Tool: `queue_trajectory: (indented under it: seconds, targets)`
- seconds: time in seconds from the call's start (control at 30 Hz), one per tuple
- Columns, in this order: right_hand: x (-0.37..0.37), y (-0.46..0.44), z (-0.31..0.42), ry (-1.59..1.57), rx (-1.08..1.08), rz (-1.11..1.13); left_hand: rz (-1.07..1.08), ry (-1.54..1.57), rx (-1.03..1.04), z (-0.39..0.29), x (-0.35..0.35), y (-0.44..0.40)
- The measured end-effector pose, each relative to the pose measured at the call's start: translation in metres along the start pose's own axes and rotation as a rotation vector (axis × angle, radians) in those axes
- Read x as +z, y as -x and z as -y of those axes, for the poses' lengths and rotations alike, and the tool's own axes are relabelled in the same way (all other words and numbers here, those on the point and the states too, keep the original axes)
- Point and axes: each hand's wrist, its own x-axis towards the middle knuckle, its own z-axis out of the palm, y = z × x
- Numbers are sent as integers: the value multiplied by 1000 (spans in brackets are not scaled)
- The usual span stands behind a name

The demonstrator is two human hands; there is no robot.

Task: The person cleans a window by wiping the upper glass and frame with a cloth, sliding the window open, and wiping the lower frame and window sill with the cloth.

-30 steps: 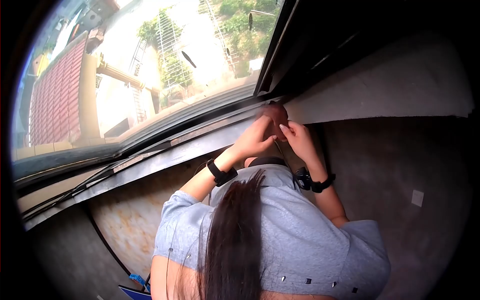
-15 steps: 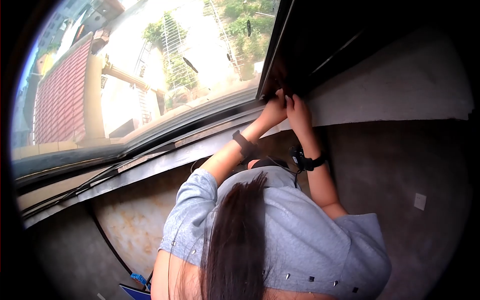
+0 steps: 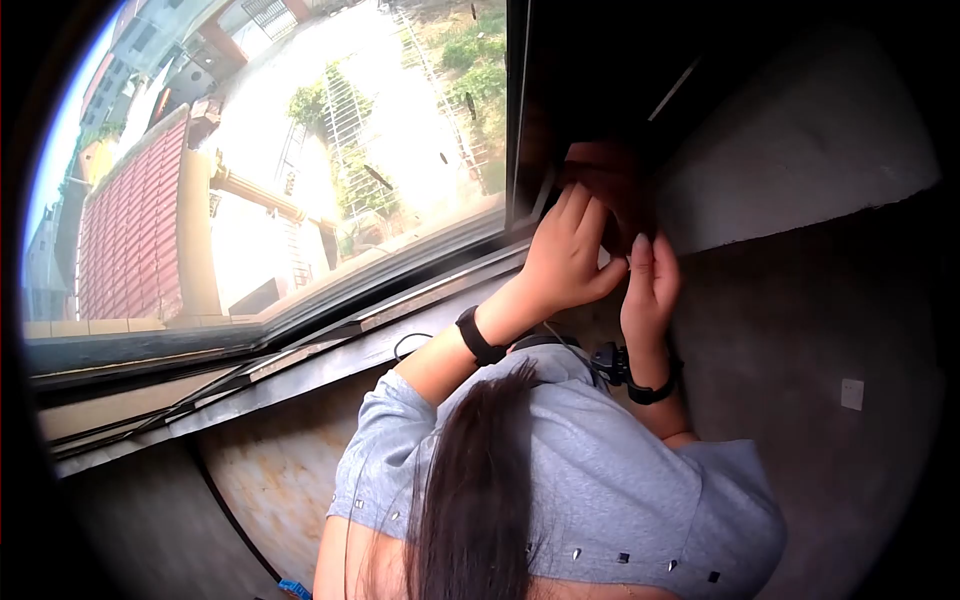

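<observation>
Moved apart: left hand [image 3: 570, 248], thumb spread, fingers on brown cloth [image 3: 607, 172]; right hand [image 3: 650, 285] curled beside it, grips unclear.

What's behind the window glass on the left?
Behind the window glass, a red tiled roof and green plants show outdoors; glare washes out much between them. Whatever lies directly behind the black frame is covered.

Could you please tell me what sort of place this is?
Probably a room inside a building: a large window looks out onto a red roof and greenery, and a pale wall plate sits on the dark wall.
</observation>
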Motion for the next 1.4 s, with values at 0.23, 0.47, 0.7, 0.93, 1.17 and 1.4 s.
queue_trajectory:
  seconds: [0.23, 0.47, 0.7, 0.93, 1.17, 1.4]
  targets:
    - [-12, -11, -8, 155, 46, -16, 127, -225, 34, 11, 24, -21]
    - [-10, 0, -42, 349, 142, 64, 229, -262, -56, 38, 39, 10]
    - [-22, 22, -104, 477, 156, 291, 643, -94, -465, 75, 60, 89]
    - [-44, 20, -115, 446, 397, 441, 797, 37, -438, 76, 44, 109]
    - [-15, 24, -159, 645, 286, 366, 859, 234, -817, 91, 24, 130]
    - [1, 5, -199, 724, 429, 404, 685, 255, -962, 96, -16, 181]
